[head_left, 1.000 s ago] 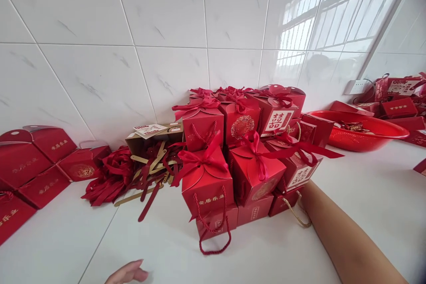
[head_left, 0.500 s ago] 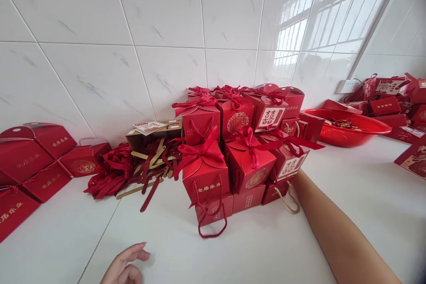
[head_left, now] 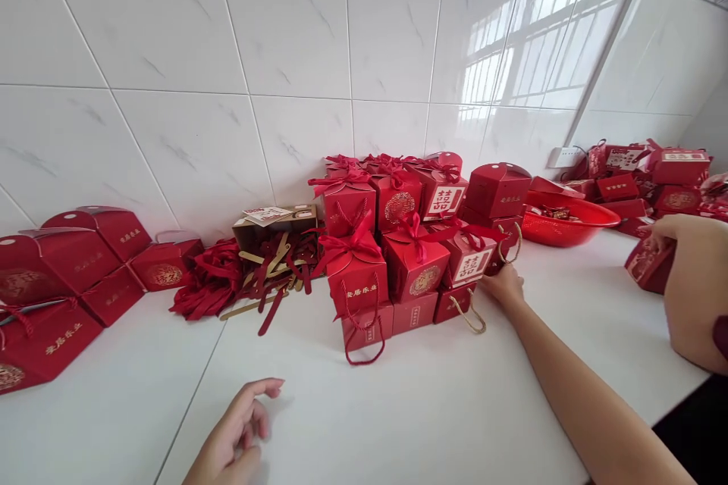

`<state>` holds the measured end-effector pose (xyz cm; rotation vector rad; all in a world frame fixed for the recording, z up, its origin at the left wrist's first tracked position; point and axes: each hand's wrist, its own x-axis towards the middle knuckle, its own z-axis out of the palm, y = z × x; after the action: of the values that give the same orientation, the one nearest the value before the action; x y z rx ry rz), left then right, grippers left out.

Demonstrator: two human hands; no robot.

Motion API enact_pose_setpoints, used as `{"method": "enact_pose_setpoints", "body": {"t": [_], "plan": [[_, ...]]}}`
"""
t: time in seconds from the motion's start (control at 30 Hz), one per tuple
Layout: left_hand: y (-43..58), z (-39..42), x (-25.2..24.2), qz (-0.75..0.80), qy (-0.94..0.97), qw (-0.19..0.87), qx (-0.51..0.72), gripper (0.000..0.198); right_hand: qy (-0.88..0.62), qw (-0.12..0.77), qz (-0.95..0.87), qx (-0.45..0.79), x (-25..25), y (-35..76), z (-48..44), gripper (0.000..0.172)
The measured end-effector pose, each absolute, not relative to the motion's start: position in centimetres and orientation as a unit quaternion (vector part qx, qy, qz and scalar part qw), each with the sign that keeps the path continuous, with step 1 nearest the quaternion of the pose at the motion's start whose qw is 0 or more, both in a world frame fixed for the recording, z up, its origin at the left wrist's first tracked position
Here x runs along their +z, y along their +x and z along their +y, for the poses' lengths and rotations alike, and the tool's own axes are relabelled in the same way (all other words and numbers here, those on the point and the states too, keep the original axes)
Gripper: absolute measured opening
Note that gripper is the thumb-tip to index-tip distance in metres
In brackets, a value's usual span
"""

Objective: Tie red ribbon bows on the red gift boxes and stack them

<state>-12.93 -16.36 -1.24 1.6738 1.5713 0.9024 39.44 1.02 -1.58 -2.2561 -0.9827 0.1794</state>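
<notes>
Ribbon-tied red boxes [head_left: 418,273] stand stacked mid-frame, right hand [head_left: 503,286] touching their right side with its grip hidden, left hand [head_left: 239,432] open and empty below; untied boxes [head_left: 51,273] lie far left.

Outstretched right arm, right hand [head_left: 503,284] far forward; left hand [head_left: 236,432] loosely open.

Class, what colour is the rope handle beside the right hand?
The rope handle is gold, clearest in the head view.
</notes>
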Motion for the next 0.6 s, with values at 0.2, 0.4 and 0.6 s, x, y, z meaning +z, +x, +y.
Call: {"method": "enact_pose_setpoints", "body": {"t": [0.2,0.4,0.6], "plan": [[-12.8,-16.8,-0.3,0.591,0.673,0.336,0.293,0.057,-0.863,0.334,-0.372,0.070,-1.4,40.2,-3.6,0.086],[-13.0,-16.5,-0.1,0.570,0.680,0.336,0.315,0.055,-0.862,0.334,-0.378,0.059,-1.3,41.0,-8.2,0.093],[-12.6,-16.7,0.6,0.565,0.682,0.326,0.331,0.054,-0.844,0.346,-0.410,0.026,-1.5,41.0,-13.0,0.081]]}}
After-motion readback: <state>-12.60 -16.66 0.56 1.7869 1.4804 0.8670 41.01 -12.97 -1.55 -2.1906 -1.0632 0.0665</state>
